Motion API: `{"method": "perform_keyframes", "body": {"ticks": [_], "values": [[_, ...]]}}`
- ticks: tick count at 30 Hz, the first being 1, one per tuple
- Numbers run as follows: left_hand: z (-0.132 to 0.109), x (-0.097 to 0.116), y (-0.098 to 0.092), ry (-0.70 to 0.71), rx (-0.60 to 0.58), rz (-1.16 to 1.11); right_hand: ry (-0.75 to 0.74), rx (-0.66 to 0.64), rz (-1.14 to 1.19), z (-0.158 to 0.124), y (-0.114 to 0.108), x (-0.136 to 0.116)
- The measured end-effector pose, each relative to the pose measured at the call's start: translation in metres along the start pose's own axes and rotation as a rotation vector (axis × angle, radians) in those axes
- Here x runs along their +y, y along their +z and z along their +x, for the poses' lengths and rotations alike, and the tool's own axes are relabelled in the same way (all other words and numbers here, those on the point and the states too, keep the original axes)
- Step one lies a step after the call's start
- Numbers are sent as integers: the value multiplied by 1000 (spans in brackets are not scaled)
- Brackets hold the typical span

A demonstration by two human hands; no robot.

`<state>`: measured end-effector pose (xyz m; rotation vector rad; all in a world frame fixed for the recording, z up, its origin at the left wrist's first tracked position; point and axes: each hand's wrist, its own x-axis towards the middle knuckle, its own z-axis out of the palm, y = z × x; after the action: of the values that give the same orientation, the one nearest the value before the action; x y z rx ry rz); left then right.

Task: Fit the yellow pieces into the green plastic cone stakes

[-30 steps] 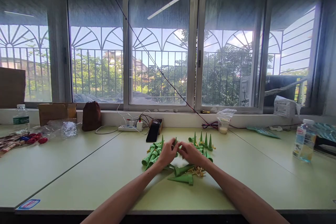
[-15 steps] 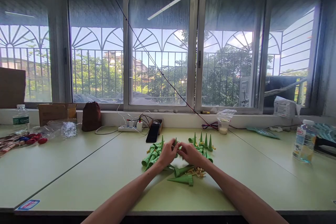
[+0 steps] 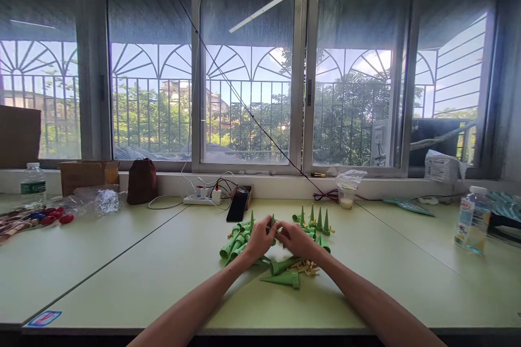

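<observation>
My left hand (image 3: 260, 239) is closed around a green plastic spike (image 3: 273, 219), whose pointed tip shows above the fingers. Against it, the fingertips of my right hand (image 3: 296, 237) are pinched together; what they hold is hidden. More green spikes (image 3: 236, 244) lie heaped beside my left hand, some with hollow round ends. Several upright spikes (image 3: 319, 220), with small yellow pieces at their bases, stand beyond my right hand. Below the hands lie a green spike on its side (image 3: 280, 279) and a small pile of yellow valve-like pieces (image 3: 305, 267).
A phone (image 3: 237, 207) and a power strip (image 3: 202, 200) are at the back, near a bagged cup (image 3: 347, 195). At right stands a bottle (image 3: 472, 222). Red and blue balls (image 3: 51, 216), a brown pouch (image 3: 141, 181) and a cardboard box (image 3: 88, 176) are on the left.
</observation>
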<state>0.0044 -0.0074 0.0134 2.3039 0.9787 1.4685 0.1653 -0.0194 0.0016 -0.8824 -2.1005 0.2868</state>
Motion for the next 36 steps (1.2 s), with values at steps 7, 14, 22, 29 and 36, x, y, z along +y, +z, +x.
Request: {"method": "perform_keyframes", "body": {"ticks": [7,14,22,29,36], "values": [[0,-1,1,-25,-22,6,23,-1,13,0,1,-1],[0,-1,0,-23,-29,18,21,0,18,0,0,-3],[0,-2,0,-27,-12,19,38,-14,-30,0,-1,-6],[0,-6,1,-19,-22,36,22,-13,-37,0,-1,-5],[0,-7,2,-23,-25,27,25,-17,-32,-1,-1,-5]]}}
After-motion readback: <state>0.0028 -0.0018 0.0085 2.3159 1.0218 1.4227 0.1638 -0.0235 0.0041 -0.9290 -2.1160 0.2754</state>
